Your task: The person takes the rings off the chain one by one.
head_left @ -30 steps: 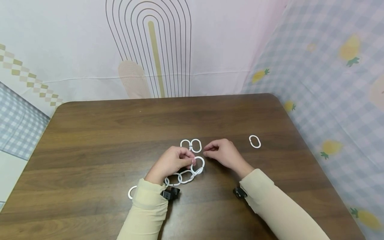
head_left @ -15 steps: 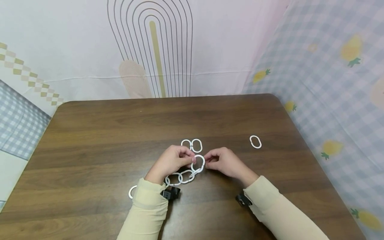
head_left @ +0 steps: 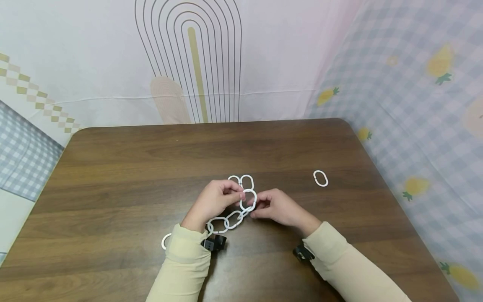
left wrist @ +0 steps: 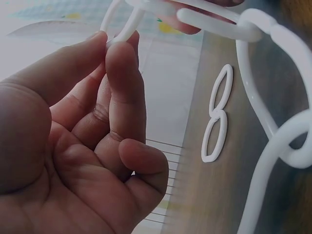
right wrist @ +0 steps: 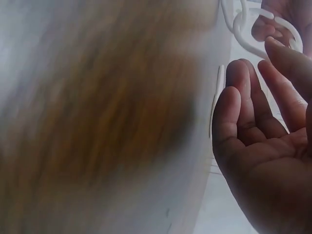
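Note:
In the head view my left hand [head_left: 215, 199] pinches an oval white plastic chain link [head_left: 255, 198] between thumb and fingertips, raised over the table. More joined white links [head_left: 218, 217] trail from it down toward the left wrist. My right hand [head_left: 281, 205] is at the held link's right side, fingertips right at its rim. In the right wrist view the right thumb [right wrist: 287, 61] and forefinger stand a little apart beside a white link [right wrist: 243, 41]. Behind the left hand, two joined links [head_left: 240, 183] lie on the table, partly covered by the held one.
A single white link [head_left: 315, 176] lies apart at the right of the brown wooden table [head_left: 124, 167]. Another link [head_left: 163, 242] shows at the left sleeve, partly hidden by it. Patterned cloth [head_left: 271, 54] hangs behind the table and along its right side.
My right hand has moved left and down to the held link. The left hand has risen slightly with its link, which now overlaps the two joined links behind, and the chain is drawn up more.

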`<state>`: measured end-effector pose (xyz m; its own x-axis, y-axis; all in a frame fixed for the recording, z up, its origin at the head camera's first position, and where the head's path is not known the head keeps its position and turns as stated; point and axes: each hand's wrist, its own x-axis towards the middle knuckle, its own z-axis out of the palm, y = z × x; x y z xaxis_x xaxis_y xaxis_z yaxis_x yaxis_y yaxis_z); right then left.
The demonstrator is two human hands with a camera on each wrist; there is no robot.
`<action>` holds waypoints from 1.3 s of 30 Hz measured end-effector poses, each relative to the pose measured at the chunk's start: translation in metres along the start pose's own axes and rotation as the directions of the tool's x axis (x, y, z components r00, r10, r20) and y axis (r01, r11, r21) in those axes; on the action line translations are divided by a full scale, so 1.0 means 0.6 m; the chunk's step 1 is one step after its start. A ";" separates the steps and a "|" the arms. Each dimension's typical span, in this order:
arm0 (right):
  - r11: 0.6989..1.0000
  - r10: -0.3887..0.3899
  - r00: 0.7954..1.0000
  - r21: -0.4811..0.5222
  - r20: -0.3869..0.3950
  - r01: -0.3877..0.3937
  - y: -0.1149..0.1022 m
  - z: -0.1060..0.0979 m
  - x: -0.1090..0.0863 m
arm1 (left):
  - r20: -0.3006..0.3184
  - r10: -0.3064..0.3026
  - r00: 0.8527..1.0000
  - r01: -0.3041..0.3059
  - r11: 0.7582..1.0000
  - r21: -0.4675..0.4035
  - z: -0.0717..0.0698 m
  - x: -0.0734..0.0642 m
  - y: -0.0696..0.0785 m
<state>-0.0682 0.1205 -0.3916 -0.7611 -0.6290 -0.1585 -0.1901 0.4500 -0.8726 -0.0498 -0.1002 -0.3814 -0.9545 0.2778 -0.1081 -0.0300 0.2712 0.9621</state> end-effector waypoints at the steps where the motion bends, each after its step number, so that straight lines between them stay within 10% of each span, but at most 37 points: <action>1: 1.000 -0.007 1.000 -0.014 -0.006 0.007 0.000 0.002 0.001 | -0.001 -0.001 1.000 0.001 1.000 -0.003 0.000 0.000 0.001; 39: 0.977 0.087 0.995 0.197 -0.041 -0.077 -0.005 0.007 0.004 | 0.003 0.091 0.996 -0.091 0.993 0.077 -0.025 -0.005 -0.004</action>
<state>-0.0669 0.1149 -0.3911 -0.7998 -0.5606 -0.2147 -0.0045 0.3632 -0.9317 -0.0514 -0.1157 -0.3794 -0.9524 0.3041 -0.0213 0.0796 0.3154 0.9456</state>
